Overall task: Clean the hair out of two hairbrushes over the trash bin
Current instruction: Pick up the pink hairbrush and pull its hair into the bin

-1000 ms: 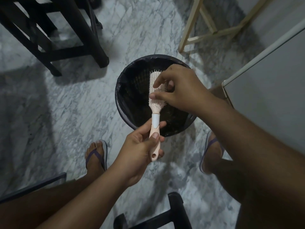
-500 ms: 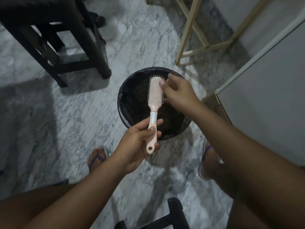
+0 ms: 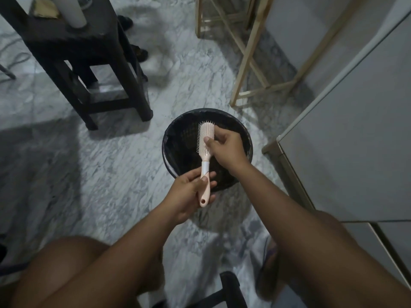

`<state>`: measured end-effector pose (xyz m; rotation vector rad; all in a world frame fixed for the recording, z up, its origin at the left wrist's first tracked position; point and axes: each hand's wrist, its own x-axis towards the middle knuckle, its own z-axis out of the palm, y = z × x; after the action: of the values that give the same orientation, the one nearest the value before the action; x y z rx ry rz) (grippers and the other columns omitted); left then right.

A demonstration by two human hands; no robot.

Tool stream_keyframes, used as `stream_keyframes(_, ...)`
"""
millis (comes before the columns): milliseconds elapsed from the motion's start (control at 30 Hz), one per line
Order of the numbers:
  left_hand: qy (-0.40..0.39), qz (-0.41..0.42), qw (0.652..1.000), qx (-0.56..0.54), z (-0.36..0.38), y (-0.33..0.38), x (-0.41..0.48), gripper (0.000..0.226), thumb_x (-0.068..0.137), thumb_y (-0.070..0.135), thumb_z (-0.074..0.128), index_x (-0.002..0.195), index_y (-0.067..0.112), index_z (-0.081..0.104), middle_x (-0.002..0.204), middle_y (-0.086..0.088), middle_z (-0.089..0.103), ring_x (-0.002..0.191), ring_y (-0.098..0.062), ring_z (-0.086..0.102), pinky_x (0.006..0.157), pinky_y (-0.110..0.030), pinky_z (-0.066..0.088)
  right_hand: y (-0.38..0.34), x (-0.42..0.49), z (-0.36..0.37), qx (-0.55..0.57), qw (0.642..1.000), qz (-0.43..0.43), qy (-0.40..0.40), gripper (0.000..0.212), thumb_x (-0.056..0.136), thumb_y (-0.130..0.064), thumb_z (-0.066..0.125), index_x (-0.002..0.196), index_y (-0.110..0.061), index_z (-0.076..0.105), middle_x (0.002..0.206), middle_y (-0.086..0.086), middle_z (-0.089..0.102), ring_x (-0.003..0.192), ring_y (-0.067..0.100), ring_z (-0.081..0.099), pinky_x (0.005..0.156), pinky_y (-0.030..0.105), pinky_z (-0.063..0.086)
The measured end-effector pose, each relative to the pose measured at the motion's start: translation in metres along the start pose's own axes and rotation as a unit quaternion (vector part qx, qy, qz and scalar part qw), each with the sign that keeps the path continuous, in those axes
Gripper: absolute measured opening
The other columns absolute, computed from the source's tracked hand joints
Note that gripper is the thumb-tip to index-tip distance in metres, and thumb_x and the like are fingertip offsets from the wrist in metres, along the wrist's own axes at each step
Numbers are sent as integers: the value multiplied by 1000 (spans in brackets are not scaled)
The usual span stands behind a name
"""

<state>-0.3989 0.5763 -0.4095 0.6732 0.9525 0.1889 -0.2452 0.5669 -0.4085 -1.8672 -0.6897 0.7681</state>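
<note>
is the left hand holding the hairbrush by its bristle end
No, the left hand grips the hairbrush handle; the right hand pinches the bristle end.

Bin stands on the floor, centre. Brush is over the bin, head farthest from the person. Left hand holds the handle; right hand grips the head from the right. Stool behind-left, wooden frame behind-right, cabinet right.
</note>
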Motion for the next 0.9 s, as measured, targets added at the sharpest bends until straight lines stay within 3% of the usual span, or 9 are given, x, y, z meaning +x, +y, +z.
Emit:
stream_keyframes(167, 19, -22, 1000, 6, -5, 7, 15, 25, 98, 0, 53, 118, 8, 63, 120, -9, 68, 96, -20, 66, 76, -43, 61, 13, 14, 8, 9, 999, 42, 14, 43, 89, -20, 71, 130, -7, 64, 117, 7, 75, 104, 18, 72, 98, 45, 57)
stream_keyframes(300, 43, -34, 998, 22, -6, 12, 38, 31, 95, -3, 56, 124, 4, 63, 114, -10, 72, 93, -22, 70, 85, -42, 57, 26, 32, 8, 18, 998, 58, 27, 37, 90, -16, 71, 126, -7, 67, 110, 16, 75, 106, 26, 72, 97, 48, 57)
stream_keyframes(400, 49, -50, 997, 37, -9, 14, 59, 32, 94, -4, 57, 124, 5, 64, 115, -10, 74, 97, -25, 72, 90, -44, 55, 37, 46, 7, 29, 997, 65, 21, 41, 91, -13, 70, 131, -6, 63, 111, 12, 75, 106, 22, 72, 98, 43, 57)
stream_keyframes(567, 47, -76, 995, 46, -8, 21, 72, 33, 94, -2, 59, 126, 5, 64, 117, -13, 73, 103, -27, 70, 85, -41, 58, 39, 57, -2, 39, 996, 73, 15, 33, 92, -11, 69, 125, -10, 68, 96, 0, 77, 97, 16, 74, 95, 43, 59)
stream_keyframes(667, 61, -77, 994, 52, 1, 33, 54, 35, 94, 0, 61, 128, 5, 63, 108, -15, 72, 99, -27, 69, 84, -41, 58, 18, 56, -12, 39, 996, 85, 1, 33, 91, -8, 69, 124, -8, 68, 87, -11, 72, 90, 9, 72, 97, 41, 58)
stream_keyframes(767, 69, -69, 993, 72, 24, 58, 23, 35, 94, 0, 59, 129, 5, 63, 100, -14, 70, 91, -24, 67, 80, -39, 58, -19, 49, -29, 31, 996, 85, -6, 33, 90, -10, 69, 123, -11, 69, 101, 2, 78, 97, 15, 74, 97, 44, 58)
stream_keyframes(900, 54, -41, 988, 138, 68, 114, -29, 33, 94, 3, 62, 127, 6, 65, 95, -13, 72, 85, -26, 69, 86, -45, 57, -92, 35, -72, 48, 995, 89, 11, 33, 90, -17, 69, 123, -14, 69, 103, 3, 78, 99, 14, 74, 95, 44, 58)
